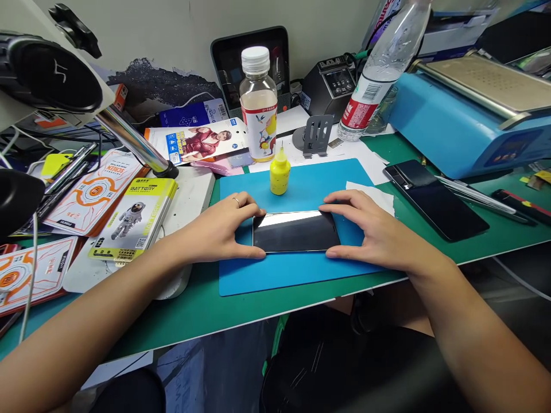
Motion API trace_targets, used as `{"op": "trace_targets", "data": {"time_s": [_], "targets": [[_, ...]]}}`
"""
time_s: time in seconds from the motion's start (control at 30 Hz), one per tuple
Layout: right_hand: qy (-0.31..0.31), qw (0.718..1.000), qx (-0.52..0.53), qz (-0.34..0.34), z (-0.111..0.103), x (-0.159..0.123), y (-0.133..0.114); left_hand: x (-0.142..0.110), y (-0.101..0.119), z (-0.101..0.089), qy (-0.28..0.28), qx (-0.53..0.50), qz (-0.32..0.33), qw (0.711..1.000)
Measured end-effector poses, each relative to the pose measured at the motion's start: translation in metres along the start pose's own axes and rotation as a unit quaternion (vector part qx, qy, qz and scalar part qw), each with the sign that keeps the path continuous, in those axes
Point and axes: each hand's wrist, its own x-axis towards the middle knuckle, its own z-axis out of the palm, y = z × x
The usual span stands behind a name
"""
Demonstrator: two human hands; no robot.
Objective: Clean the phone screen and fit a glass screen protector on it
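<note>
A smartphone (pixel 297 234) lies sideways on a blue mat (pixel 275 278), its dark glossy screen facing up and a bright reflection along the far side. My left hand (pixel 230 229) grips its left end, thumb on the near edge and fingers on the far edge. At the other end, my right hand (pixel 365 229) holds it the same way, thumb at the near corner and fingers at the far one. Just beyond the phone stands a small yellow dropper bottle (pixel 280 172) with a pointed tip.
Another dark phone (pixel 437 199) lies to the right, near a blue machine (pixel 465 120). Behind stand a drink bottle (pixel 259 106), a tilted water bottle (pixel 374 80) and a grey phone stand (pixel 317 136). Battery and screen boxes (pixel 135 215) sit left, below a metal pole (pixel 133 137).
</note>
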Motion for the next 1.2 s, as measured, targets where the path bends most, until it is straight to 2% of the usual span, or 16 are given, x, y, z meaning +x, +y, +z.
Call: {"op": "trace_targets", "data": {"time_s": [0.47,0.87,1.2], "targets": [[-0.017,1.0,0.01,0.011,0.0005,0.0016,-0.0016,0.0006,0.0013,-0.0004,-0.001,-0.004,0.0,1.0],[-0.007,1.0,-0.002,-0.002,0.0004,0.0016,-0.003,0.0008,0.0006,0.0012,0.006,-0.003,-0.003,1.0],[-0.013,1.0,0.018,0.019,-0.0002,0.0027,-0.0019,0.0007,-0.0001,0.0006,0.007,-0.01,-0.001,1.0]]}}
